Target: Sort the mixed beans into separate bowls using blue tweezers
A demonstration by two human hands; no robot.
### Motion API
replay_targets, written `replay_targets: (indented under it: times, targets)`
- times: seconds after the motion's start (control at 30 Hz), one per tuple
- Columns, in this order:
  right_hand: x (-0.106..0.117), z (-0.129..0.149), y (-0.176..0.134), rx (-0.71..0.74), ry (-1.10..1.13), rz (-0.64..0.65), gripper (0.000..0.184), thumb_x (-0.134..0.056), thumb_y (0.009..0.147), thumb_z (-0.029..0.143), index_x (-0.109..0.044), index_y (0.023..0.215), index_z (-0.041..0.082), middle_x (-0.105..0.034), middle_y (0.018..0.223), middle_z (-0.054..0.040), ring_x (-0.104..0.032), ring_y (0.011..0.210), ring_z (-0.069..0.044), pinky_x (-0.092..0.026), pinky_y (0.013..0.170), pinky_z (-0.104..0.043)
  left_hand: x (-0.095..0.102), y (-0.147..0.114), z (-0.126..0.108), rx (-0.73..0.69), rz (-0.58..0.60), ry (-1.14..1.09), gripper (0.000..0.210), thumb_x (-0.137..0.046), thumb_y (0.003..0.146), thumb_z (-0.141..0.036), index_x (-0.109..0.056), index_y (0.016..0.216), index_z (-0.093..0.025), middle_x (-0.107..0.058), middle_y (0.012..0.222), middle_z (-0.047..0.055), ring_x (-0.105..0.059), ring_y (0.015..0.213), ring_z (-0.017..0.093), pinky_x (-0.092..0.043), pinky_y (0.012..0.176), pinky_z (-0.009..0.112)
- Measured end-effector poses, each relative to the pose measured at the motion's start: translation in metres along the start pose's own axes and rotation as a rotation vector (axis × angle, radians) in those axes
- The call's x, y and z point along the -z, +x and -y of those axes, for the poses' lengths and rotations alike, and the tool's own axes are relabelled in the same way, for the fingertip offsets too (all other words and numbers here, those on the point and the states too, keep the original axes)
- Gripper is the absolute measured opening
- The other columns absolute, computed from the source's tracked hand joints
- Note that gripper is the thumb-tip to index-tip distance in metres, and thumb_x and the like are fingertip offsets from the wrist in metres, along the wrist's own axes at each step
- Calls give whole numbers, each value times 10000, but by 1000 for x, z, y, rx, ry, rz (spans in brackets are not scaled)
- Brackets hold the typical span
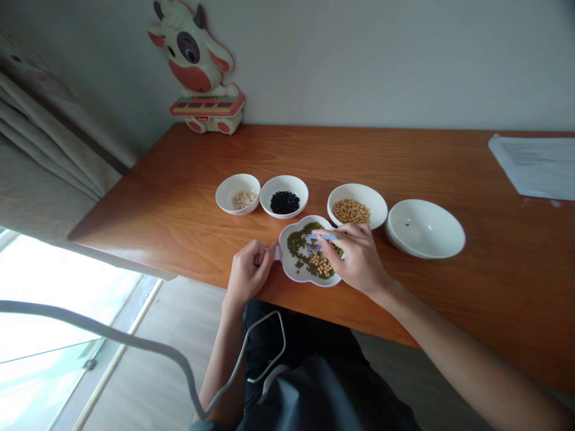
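A white, flower-shaped plate (294, 273) with a purple rim lies near the table's front edge. Green mung beans (296, 244) are spread over it, and a heap of yellow soybeans (322, 267) sits at its lower right. My left hand (251, 267) is closed around the plate's short handle on the left side. Over the plate, my right hand (359, 254) pinches slim blue tweezers (324, 237), their tips pointing left above the mung beans. The right fingers hide part of the plate's right side.
Behind the plate stand a bowl of pale flat pieces (238, 176), a bowl of black beans (284, 179) and a bowl of soybeans (377, 206). A larger white bowl (426, 239) at right holds a small dark speck. A cow toy (202, 72), papers (539, 164) and a cable (135, 341) also show.
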State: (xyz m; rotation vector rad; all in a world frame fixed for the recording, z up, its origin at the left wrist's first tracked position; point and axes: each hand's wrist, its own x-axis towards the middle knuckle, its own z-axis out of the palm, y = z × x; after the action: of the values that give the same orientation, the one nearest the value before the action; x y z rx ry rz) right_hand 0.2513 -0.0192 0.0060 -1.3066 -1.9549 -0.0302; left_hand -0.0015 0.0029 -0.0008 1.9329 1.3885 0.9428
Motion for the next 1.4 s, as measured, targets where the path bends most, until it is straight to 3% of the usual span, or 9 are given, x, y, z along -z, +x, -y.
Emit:
replay_targets:
  times: [0.33, 0.5, 0.63, 0.77, 0.9, 1.13, 1.4]
  targets:
    - [3, 1, 1, 28, 4, -81, 165, -653, 971, 191, -742, 1104, 231, -808, 913, -3, -691, 812, -162, -468, 797, -358, 0, -1, 1, 4, 1, 6, 454, -560, 1020, -351, -296, 672, -227, -296, 618, -69, -297, 564, 107, -294, 555, 270]
    - [25, -6, 0, 42, 1, -233, 284, -668, 934, 127, -733, 1181, 252, -813, 949, -16, -686, 796, -173, -511, 813, -359, 0, -2, 0, 5, 3, 4, 442, -554, 1020, -352, -304, 677, -227, -321, 617, -67, -309, 563, 110, -297, 559, 273]
    - [45, -23, 2, 16, -122, -367, 334, -683, 909, 99, -743, 1196, 260, -815, 966, -30, -672, 772, -185, -523, 799, -358, 0, -2, 0, 8, 1, 4, 444, -554, 1021, -356, -306, 677, -225, -333, 618, -64, -321, 567, 111, -304, 566, 272]
    - [59, -37, 7, -9, -220, -336, 246, -689, 921, 148, -768, 1139, 232, -792, 871, -48, -679, 763, -202, -532, 790, -364, -1, -2, -1, 6, -4, 2, 443, -558, 1022, -362, -309, 682, -223, -341, 624, -63, -331, 574, 109, -313, 572, 267]
    - [67, -36, 12, 34, -175, -310, 278, -690, 911, 130, -756, 1153, 251, -803, 932, -32, -684, 742, -181, -546, 759, -338, 0, -1, -2, -3, -6, -2, 441, -555, 1023, -367, -310, 685, -224, -352, 629, -62, -345, 576, 106, -326, 578, 261]
    - [65, -32, 2, 242, 47, -42, 401, -697, 868, 98, -706, 1221, 289, -817, 962, -16, -717, 741, -197, -544, 722, -370, 0, -2, -3, -1, -11, 4, 444, -559, 1016, -371, -318, 676, -220, -354, 618, -64, -337, 563, 104, -311, 570, 264]
    - [61, -32, -13, 251, 114, 78, 390, -708, 844, 54, -698, 1181, 249, -814, 983, -14, -698, 750, -167, -547, 718, -346, -1, -2, -3, -2, -12, 9, 416, -550, 1011, -355, -330, 685, -220, -363, 626, -65, -339, 565, 104, -316, 571, 259]
